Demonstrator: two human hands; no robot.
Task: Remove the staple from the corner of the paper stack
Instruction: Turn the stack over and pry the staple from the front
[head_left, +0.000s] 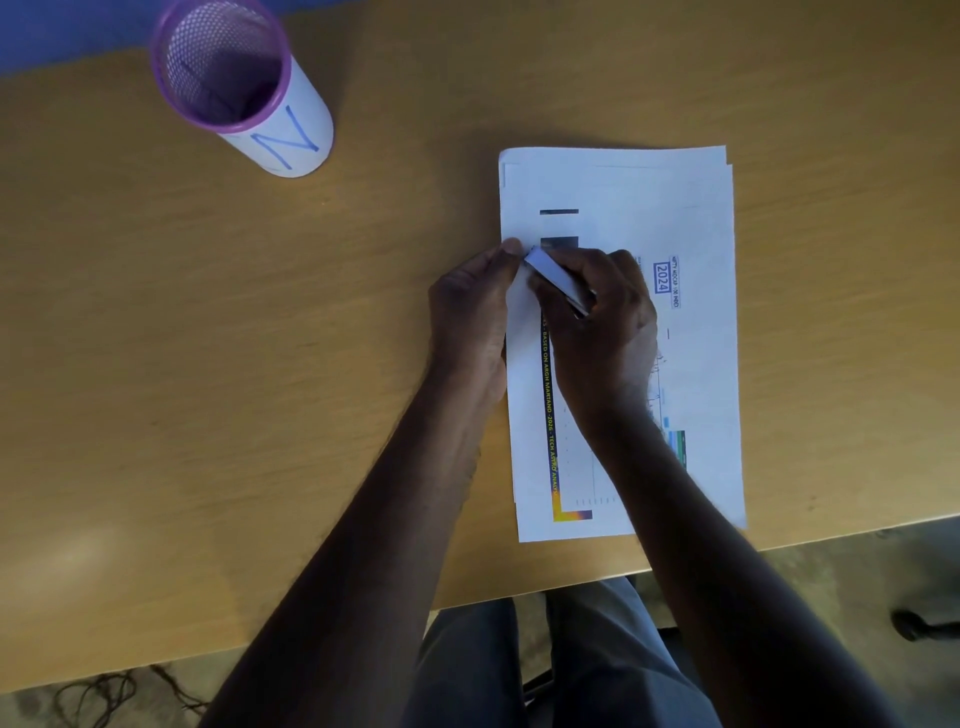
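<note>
Smooth matt tan wood-look tabletop (260, 338); matt white printed paper stack (696, 218); purple wire-mesh cup (228, 73); small shiny metal tool (558, 280) in my grip.

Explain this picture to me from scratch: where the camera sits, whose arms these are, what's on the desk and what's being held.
There is no machine here: the single picture comes from a camera worn on a person's head, looking down at their own two bare arms. On the wooden desk lies a stack of printed paper. The left hand rests on the stack's left edge. The right hand grips a small silvery tool, probably a staple remover, its tip against the paper. The staple itself is too small to see. At the far left stands a purple mesh pen cup wrapped in white paper marked "N".
</note>
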